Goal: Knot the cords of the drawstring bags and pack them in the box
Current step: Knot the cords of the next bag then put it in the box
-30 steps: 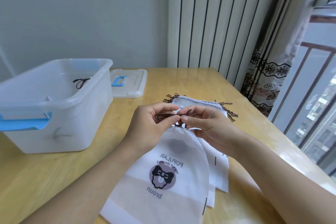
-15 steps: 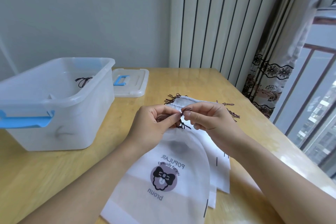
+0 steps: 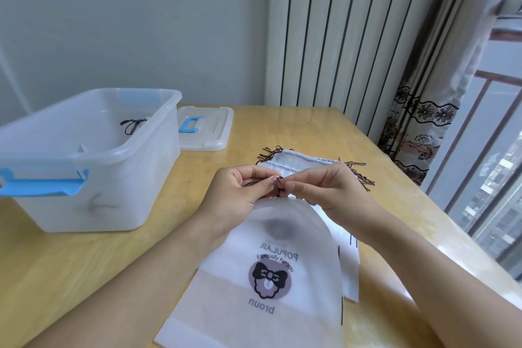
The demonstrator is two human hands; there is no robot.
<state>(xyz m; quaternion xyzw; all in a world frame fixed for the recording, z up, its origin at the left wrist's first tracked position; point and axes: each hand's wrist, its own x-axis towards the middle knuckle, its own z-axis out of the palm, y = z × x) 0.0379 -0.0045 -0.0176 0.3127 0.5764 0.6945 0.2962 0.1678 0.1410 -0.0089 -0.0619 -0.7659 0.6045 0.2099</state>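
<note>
The left hand (image 3: pixel 237 192) and right hand (image 3: pixel 324 189) now meet fingertip to fingertip, closer than a second ago, and the dark cord (image 3: pixel 278 185) between them is drawn from a loose strand into a small tight loop.

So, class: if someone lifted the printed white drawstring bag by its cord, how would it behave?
The printed bag looks like thin, see-through fabric lying flat, so it is probably light and floppy. It would likely sag from the cord and slide easily on the smooth table.
</note>
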